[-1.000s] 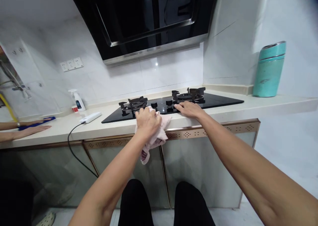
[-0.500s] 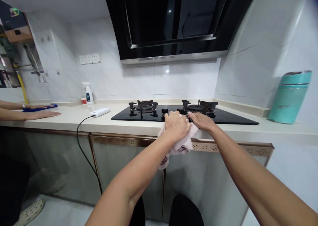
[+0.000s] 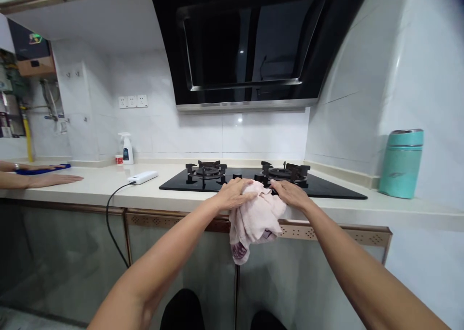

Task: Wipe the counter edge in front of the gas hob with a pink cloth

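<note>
A pale pink towel (image 3: 255, 219) with dark purplish patterned parts hangs bunched over the front edge of the counter, just before the gas stove (image 3: 195, 181). My left hand (image 3: 234, 194) is closed on the towel's upper left part, its thumb lying over the fabric. On the other side, my right hand (image 3: 290, 193) lies with its fingers stretched out at the stove's front edge, the thumb side against the towel. The stove knobs are partly hidden behind my hands and the towel.
A black range hood (image 3: 246, 50) hangs above. Left on the counter (image 3: 97, 180) are a white device (image 3: 143, 177) with a dangling black cable and a spray bottle (image 3: 126, 149). A co-worker's hands (image 3: 54, 179) rest beside a blue cloth (image 3: 43, 169). A turquoise flask (image 3: 401, 165) stands right.
My left hand has shifted left from the towel's top to its left side, so more of the towel shows. My right hand stays near the stove edge. The view has tilted up.
</note>
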The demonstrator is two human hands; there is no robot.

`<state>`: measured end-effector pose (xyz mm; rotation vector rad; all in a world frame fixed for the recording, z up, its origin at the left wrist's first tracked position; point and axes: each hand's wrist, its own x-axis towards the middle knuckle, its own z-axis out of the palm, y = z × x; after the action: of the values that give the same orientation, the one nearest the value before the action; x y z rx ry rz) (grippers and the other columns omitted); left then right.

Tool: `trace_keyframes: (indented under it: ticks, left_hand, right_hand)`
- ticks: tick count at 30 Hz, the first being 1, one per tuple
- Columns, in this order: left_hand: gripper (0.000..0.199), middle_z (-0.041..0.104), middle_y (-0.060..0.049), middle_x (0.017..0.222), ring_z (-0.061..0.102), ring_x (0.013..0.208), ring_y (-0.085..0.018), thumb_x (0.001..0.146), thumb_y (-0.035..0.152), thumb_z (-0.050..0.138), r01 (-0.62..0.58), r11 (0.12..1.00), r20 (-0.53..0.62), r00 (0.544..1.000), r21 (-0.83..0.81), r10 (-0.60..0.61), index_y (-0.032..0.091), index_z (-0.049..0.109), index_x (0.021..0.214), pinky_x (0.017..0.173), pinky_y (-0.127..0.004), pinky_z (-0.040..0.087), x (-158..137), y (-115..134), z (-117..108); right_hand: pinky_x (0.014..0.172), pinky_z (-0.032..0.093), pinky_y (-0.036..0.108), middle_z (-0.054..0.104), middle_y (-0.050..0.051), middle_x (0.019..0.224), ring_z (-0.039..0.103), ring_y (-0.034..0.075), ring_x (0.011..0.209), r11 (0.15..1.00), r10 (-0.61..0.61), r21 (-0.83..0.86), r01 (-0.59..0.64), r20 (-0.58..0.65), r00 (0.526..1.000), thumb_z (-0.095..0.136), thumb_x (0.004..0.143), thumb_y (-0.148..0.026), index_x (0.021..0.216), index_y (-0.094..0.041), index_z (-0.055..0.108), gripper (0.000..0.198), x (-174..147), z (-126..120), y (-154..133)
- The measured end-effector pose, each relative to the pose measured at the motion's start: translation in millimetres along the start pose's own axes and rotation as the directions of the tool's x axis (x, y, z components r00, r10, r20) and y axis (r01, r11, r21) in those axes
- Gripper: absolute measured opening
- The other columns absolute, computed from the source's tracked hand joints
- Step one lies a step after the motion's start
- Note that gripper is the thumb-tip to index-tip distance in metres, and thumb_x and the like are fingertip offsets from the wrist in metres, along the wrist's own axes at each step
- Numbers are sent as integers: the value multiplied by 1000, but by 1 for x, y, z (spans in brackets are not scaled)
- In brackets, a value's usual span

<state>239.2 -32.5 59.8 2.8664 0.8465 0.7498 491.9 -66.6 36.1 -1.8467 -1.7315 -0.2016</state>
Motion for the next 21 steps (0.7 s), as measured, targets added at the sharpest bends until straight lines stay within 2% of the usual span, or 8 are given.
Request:
trace_keyframes:
  ticks: [5,8,10,12,14,16,18,21]
  left_hand:
    - [46,64,-5,131,53,126,-24,96,57,43,19,1000,-148,989,-12,-20,28,65,124,109,-39,40,-4,-32,-14]
    - [42,67,-4,127,56,123,-23,96,53,44,172,983,-194,968,65,-157,27,70,117,105,-35,43,-12,-57,-28]
    - [41,69,-5,123,59,118,-23,96,49,43,271,957,-181,951,107,-249,26,71,116,101,-34,46,-20,-70,-34]
    - [41,70,-6,121,60,117,-25,96,48,43,320,938,-167,940,134,-297,25,71,115,101,-36,46,-26,-75,-36]
    - [41,68,-7,124,57,121,-29,93,52,47,330,930,-159,939,162,-305,26,71,115,104,-42,44,-31,-75,-32]
    - [44,64,-9,129,53,126,-31,92,55,49,319,923,-144,945,216,-294,28,70,118,107,-48,41,-34,-70,-28]
    - [46,62,-10,131,52,128,-32,93,55,44,308,912,-124,951,271,-284,28,68,123,107,-50,40,-36,-66,-26]
    - [46,61,-10,132,52,127,-31,94,53,41,321,901,-124,947,293,-297,30,66,126,107,-50,41,-37,-65,-25]
  right_hand:
    - [100,43,36,66,12,125,58,27,121,987,-1,161,31,-186,982,26,98,-53,110,-19,73,59,-2,-4,7]
    - [102,42,39,67,11,120,57,26,118,976,-110,154,156,-273,956,35,96,-53,105,-21,73,51,-7,-7,-10]
    - [103,41,41,65,9,126,55,25,120,955,-228,139,261,-217,949,33,99,-53,110,-23,72,50,-14,-4,-39]
    - [103,40,42,60,8,135,53,25,123,935,-330,103,339,-94,939,30,102,-54,122,-26,68,52,-21,3,-76]
    - [103,39,46,58,10,138,52,29,124,927,-376,-18,376,-1,927,33,101,-57,128,-26,66,52,-27,14,-112]
    - [102,38,49,61,13,131,54,33,120,919,-366,-152,365,21,930,36,101,-59,128,-23,66,55,-28,25,-139]
    - [99,39,48,64,15,125,57,33,116,919,-341,-212,332,-5,940,33,102,-59,128,-21,65,56,-26,32,-153]
    - [98,40,44,64,14,123,58,30,115,916,-361,-184,356,2,932,30,104,-53,130,-20,62,53,-19,34,-155]
